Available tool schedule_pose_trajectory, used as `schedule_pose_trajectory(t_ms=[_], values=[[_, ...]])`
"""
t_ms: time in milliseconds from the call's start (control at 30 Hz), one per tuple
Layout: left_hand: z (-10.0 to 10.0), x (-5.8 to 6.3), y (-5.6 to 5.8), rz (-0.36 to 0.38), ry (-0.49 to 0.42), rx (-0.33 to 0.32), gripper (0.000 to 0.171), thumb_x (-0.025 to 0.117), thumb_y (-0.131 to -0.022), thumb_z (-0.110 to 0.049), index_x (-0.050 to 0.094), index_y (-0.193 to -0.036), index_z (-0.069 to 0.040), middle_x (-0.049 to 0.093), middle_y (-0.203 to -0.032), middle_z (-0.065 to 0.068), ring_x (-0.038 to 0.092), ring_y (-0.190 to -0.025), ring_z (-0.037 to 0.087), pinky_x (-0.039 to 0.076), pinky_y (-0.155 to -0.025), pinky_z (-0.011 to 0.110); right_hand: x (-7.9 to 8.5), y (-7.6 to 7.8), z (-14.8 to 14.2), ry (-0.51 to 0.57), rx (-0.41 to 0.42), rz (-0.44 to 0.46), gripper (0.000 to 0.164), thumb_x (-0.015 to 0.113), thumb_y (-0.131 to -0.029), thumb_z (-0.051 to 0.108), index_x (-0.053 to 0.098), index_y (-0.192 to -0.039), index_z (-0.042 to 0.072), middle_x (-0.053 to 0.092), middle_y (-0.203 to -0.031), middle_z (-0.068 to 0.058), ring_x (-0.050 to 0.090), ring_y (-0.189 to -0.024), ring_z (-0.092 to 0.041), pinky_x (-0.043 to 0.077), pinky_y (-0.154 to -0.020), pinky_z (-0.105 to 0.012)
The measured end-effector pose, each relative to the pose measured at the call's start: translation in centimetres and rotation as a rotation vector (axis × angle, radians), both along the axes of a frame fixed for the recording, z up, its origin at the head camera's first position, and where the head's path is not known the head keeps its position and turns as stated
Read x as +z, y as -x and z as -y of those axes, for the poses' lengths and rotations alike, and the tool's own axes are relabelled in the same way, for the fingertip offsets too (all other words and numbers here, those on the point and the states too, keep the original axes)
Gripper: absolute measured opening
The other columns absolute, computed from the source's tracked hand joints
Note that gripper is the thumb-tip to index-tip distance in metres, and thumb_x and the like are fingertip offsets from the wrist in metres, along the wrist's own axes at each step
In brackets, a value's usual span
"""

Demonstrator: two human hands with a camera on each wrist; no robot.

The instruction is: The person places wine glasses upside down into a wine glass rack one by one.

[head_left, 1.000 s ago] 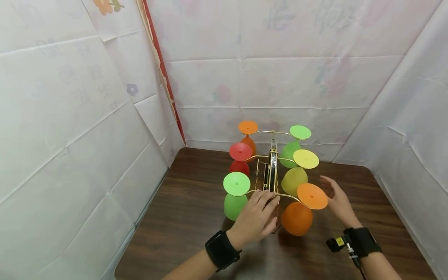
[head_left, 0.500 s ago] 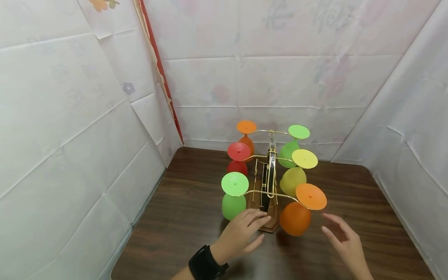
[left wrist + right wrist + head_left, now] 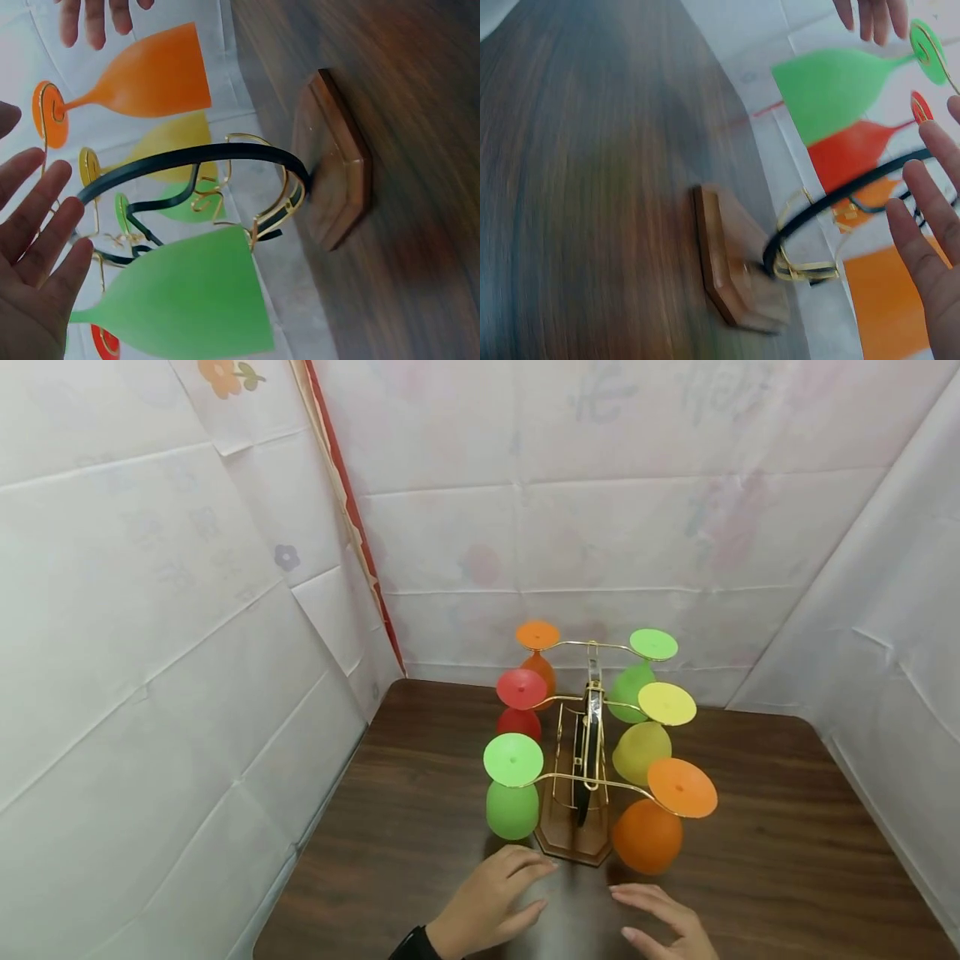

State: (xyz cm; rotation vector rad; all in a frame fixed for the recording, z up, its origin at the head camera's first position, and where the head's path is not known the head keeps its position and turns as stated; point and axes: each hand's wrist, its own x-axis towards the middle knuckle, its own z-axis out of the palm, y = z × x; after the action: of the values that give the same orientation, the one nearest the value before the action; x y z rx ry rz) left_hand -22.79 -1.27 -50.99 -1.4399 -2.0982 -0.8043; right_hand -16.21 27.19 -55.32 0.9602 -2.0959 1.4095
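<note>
Colored plastic wine glasses hang upside down by their feet from a gold-wire glass rack with a wooden base (image 3: 570,843). In the head view a green glass (image 3: 513,810) hangs at front left, and an orange glass (image 3: 648,839) at front right. Behind them are a yellow glass (image 3: 642,753), a red glass (image 3: 519,724), a second orange glass (image 3: 542,672) and a second green glass (image 3: 632,692). My left hand (image 3: 491,902) is held in front of the base, fingers loosely bent, holding nothing. Nearer the front orange glass, my right hand (image 3: 663,922) is likewise holding nothing.
The rack stands on a dark wood-grain table (image 3: 420,810). White printed sheets (image 3: 615,535) hang behind it and along both sides, with a red-edged seam (image 3: 352,518) at the back left corner.
My left hand has let go of the front wire of the rack and drawn back toward me. My right hand has moved from beside the front orange glass toward me and leftward.
</note>
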Motion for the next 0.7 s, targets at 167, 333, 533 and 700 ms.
schedule_pose_trajectory(t_ms=[167,333,533,700], values=[[0.5,-0.4,0.2,0.044,-0.020,-0.003,0.044,0.067,-0.088,-0.021,0.053,-0.129,-0.016,0.056,-0.120,-0.002,0.053,-0.110,0.010,0.043,-0.092,0.018,-0.2,0.8,1.4,-0.044,0.013,-0.018,0.060,0.073,-0.062,-0.019,0.062,-0.118,0.001,0.063,-0.116,-0.015,0.054,-0.113,-0.011,0.041,-0.093,-0.014],[0.9,-0.6,0.1,0.051,-0.033,0.005,0.046,0.071,-0.083,-0.016,0.056,-0.126,-0.016,0.057,-0.119,-0.002,0.054,-0.109,0.011,0.044,-0.091,0.019,0.0,0.6,1.7,-0.052,0.001,-0.015,0.059,0.074,-0.063,-0.017,0.063,-0.118,0.002,0.063,-0.116,-0.014,0.054,-0.113,-0.010,0.040,-0.093,-0.013],[2.4,-0.3,0.7,0.004,-0.077,0.072,0.028,0.065,-0.089,-0.020,0.062,-0.116,-0.014,0.061,-0.111,-0.003,0.057,-0.103,0.011,0.046,-0.088,0.020,0.5,0.3,-0.1,0.006,-0.010,-0.055,0.051,0.071,-0.064,-0.021,0.065,-0.111,-0.003,0.065,-0.111,-0.012,0.058,-0.106,-0.011,0.043,-0.090,-0.014],[5.3,0.2,2.5,-0.052,-0.121,0.211,0.020,0.059,-0.092,-0.023,0.068,-0.106,-0.011,0.064,-0.100,-0.002,0.059,-0.093,0.012,0.050,-0.081,0.024,2.1,0.0,-3.6,-0.003,-0.144,-0.038,0.044,0.068,-0.063,-0.025,0.069,-0.097,0.003,0.067,-0.094,-0.005,0.061,-0.091,-0.005,0.047,-0.080,-0.013]])
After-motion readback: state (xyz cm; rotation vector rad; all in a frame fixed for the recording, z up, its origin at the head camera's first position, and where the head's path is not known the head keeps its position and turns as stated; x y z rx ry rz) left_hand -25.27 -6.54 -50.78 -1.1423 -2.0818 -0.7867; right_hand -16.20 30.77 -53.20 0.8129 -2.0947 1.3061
